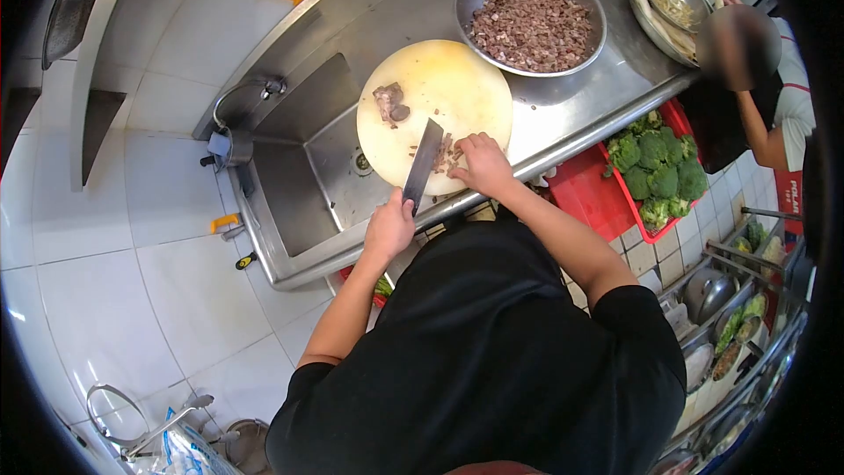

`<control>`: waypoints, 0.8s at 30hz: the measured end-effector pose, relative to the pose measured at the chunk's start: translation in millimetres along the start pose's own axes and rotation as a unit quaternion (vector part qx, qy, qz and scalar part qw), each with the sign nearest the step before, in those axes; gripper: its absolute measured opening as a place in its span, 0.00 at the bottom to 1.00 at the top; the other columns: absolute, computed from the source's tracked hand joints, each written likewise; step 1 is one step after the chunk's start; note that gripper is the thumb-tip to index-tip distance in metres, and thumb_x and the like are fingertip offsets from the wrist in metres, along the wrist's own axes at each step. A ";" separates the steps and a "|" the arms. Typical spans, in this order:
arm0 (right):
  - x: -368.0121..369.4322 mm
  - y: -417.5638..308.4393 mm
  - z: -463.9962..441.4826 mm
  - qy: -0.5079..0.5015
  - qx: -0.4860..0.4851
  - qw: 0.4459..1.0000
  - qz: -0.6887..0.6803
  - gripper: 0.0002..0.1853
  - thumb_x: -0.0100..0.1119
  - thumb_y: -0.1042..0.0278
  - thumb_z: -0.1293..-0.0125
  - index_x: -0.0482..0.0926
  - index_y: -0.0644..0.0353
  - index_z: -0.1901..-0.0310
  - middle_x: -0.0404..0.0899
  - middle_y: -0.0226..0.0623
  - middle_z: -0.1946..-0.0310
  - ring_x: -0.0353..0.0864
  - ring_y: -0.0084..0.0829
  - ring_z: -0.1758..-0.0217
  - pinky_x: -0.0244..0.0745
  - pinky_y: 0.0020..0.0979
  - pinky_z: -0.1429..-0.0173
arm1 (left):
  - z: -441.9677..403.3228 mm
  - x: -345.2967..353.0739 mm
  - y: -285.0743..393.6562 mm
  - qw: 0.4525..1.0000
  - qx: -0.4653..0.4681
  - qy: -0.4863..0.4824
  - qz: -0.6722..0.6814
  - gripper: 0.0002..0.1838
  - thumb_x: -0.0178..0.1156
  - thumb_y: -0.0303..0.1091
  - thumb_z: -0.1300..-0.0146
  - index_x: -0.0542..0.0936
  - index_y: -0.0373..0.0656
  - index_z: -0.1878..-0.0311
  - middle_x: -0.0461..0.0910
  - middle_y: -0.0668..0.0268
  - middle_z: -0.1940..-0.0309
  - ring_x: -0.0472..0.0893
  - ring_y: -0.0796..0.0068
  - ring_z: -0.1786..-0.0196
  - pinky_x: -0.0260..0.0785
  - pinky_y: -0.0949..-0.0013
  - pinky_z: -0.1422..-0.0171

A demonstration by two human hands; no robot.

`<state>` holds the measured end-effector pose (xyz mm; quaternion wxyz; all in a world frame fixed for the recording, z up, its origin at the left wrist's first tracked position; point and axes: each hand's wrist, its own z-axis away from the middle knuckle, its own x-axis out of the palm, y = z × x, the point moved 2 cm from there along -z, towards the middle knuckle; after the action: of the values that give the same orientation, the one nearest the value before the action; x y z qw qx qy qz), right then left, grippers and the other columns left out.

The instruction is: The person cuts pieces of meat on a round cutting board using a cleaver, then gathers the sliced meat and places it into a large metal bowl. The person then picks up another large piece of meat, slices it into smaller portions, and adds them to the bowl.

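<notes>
My left hand is closed around the handle of a cleaver, whose blade lies over the round cutting board. To the right of the blade, the bent fingers of my right hand press on small strips of chopped meat. Part of that meat is hidden under the fingertips. A larger chunk of cooked meat sits at the board's left side, with a few scraps around the blade.
A steel bowl of diced meat stands behind the board. The board overlaps the sink. Broccoli fills a red crate below the counter edge at right. A co-worker's arm reaches toward bowls at far right.
</notes>
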<state>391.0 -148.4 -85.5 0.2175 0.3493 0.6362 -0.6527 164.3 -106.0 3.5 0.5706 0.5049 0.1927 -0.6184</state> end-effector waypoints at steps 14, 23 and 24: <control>12.2 4.3 -1.5 0.030 -0.021 0.999 0.022 0.09 0.64 0.70 0.36 0.85 0.58 0.54 0.83 0.43 0.59 0.82 0.47 0.48 0.76 0.46 0.40 | 9.5 0.0 -6.0 0.999 0.028 -0.041 -0.017 0.14 0.53 0.39 0.22 0.73 0.38 0.44 0.84 0.34 0.63 0.85 0.30 0.55 0.74 0.34 0.46; 14.5 2.6 -4.7 0.008 -0.042 0.997 0.058 0.06 0.63 0.67 0.34 0.83 0.57 0.60 0.82 0.41 0.59 0.82 0.44 0.49 0.76 0.45 0.42 | 17.7 -14.5 -2.0 0.994 0.034 -0.094 -0.041 0.14 0.53 0.38 0.22 0.71 0.37 0.46 0.84 0.33 0.64 0.85 0.29 0.56 0.74 0.34 0.46; 15.6 2.8 -4.0 0.005 -0.043 0.997 0.063 0.06 0.63 0.67 0.34 0.83 0.57 0.60 0.82 0.40 0.59 0.82 0.44 0.49 0.76 0.45 0.42 | 17.1 -11.6 -2.8 0.993 0.029 -0.104 -0.041 0.14 0.53 0.38 0.22 0.71 0.36 0.46 0.84 0.33 0.64 0.84 0.28 0.56 0.74 0.34 0.46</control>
<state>383.4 -142.3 -98.6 0.2695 0.3826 0.6412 -0.6081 153.0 -113.2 19.5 0.5464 0.4461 0.1346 -0.6959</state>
